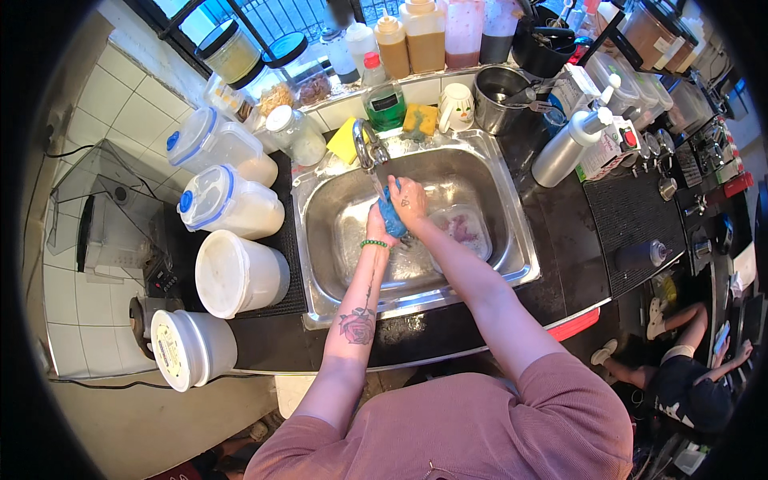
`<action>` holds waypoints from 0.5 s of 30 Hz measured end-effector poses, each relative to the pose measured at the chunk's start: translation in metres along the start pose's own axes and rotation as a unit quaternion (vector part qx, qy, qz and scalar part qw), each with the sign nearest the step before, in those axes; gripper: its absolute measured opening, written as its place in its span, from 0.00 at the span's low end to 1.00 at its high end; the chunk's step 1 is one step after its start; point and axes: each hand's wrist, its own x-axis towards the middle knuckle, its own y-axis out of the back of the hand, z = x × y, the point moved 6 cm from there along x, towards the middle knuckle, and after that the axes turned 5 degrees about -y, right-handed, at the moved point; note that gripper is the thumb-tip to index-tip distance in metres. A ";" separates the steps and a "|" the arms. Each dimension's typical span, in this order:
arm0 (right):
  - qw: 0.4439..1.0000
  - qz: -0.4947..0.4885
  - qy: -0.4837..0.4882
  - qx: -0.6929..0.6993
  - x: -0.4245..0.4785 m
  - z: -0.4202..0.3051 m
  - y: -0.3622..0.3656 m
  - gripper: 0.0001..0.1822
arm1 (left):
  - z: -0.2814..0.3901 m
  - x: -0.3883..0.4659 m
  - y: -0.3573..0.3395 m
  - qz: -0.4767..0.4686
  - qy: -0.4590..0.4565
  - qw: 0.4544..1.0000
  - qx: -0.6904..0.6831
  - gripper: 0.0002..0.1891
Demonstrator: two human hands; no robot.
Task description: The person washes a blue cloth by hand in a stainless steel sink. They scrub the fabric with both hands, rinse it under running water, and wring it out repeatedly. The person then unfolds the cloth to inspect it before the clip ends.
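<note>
Both my hands are over the stainless steel sink (517, 237), under the curved metal tap (365, 143), from which water runs. A wet, crumpled blue thing, probably a cloth (392, 221), is squeezed between them. My left hand (376, 227) cups it from the left and below, with a green bead bracelet at the wrist. From the right and above, my right hand (411, 205) grips it with curled fingers. Partly behind my right forearm, a clear plastic container (480, 247) rests on the sink floor with water and pinkish bits in it.
Behind the sink stand green dish soap (384, 103), a sponge (420, 120), a mug (457, 105) and a steel pot (499, 90). Lidded tubs (225, 273) line the left. A metal whipping siphon (564, 153) stands right. Another person (690, 384) sits at far right.
</note>
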 end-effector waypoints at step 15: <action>0.983 -0.073 0.134 -0.098 -0.015 -0.036 -0.012 0.19 | -0.007 -0.012 -0.013 -0.015 0.000 0.999 -0.042 0.20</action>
